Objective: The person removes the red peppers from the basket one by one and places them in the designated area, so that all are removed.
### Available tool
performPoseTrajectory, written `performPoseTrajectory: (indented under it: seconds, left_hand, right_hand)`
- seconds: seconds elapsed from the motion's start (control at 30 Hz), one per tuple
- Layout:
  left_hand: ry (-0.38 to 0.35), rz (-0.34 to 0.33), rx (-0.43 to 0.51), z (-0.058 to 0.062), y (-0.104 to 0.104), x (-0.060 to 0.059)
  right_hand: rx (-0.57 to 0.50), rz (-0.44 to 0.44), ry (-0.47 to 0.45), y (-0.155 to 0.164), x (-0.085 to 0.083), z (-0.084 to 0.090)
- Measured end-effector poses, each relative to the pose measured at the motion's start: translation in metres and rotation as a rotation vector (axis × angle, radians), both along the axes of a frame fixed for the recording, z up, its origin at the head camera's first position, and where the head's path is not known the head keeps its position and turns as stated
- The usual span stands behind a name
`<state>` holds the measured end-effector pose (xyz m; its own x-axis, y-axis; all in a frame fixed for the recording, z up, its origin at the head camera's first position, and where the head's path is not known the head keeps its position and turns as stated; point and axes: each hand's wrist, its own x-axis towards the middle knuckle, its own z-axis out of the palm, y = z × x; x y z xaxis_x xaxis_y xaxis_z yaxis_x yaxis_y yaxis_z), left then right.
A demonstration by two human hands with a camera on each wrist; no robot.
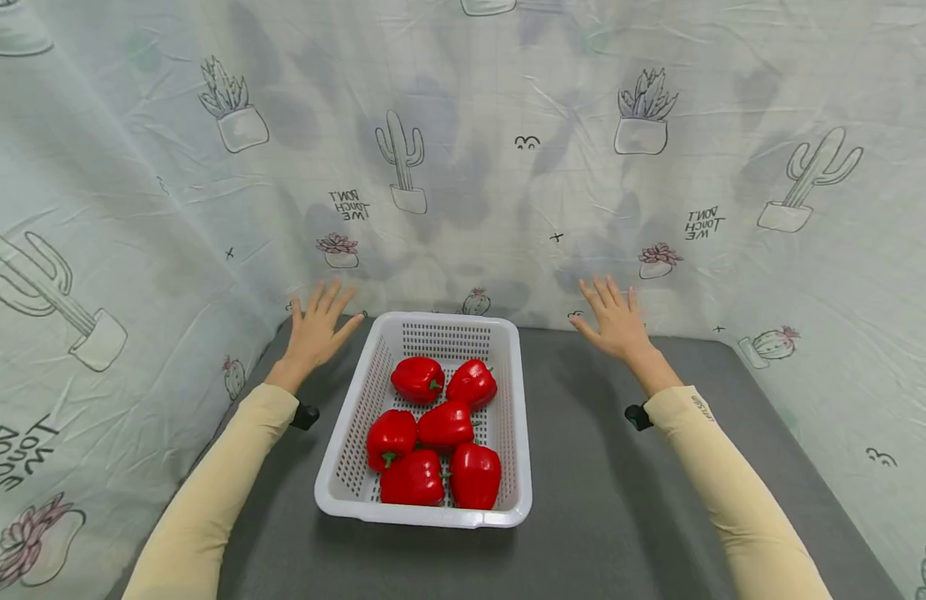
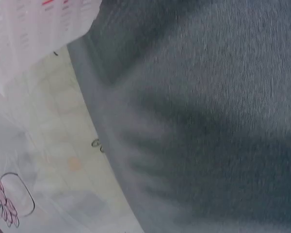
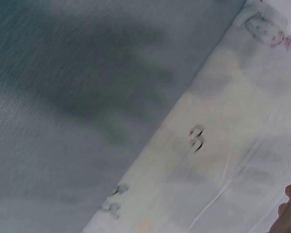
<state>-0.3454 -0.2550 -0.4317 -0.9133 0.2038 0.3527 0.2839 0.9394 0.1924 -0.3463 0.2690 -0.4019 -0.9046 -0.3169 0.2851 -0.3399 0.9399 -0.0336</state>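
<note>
A white perforated basket (image 1: 357,433) stands on the grey table (image 1: 605,500) and holds several red bell peppers (image 1: 440,425). My left hand (image 1: 317,321) hovers with fingers spread just left of the basket's far corner, holding nothing. Spread flat in the same way, my right hand (image 1: 614,317) sits to the right of the basket near the table's back edge. The left wrist view shows blurred grey table (image 2: 208,116) and a corner of the basket (image 2: 34,29). Only grey table (image 3: 63,97), the cloth and a sliver of fingers (image 3: 288,213) appear in the right wrist view.
A pale cloth printed with cacti (image 1: 463,167) hangs close around the table on the back and both sides. Bare grey surface lies right of the basket and in front of it.
</note>
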Motion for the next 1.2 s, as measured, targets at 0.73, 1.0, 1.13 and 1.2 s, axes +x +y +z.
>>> performPoseTrajectory:
  seconds: [0.73, 1.0, 1.13, 1.2]
  left_hand:
    - [-0.108, -0.21, 0.117, -0.013, 0.033, 0.008]
    - [-0.198, -0.228, 0.216, -0.009, 0.05, 0.009]
    - [-0.223, -0.227, 0.216, -0.009, 0.058, 0.009]
    - [-0.219, -0.226, 0.199, -0.009, 0.061, 0.009]
  right_hand:
    - [-0.099, 0.314, -0.052, -0.089, 0.015, -0.011]
    - [-0.107, 0.388, -0.139, -0.109, 0.022, -0.013]
    - [-0.101, 0.438, -0.18, -0.119, 0.026, -0.016]
    - [-0.102, 0.463, -0.193, -0.124, 0.028, -0.018]
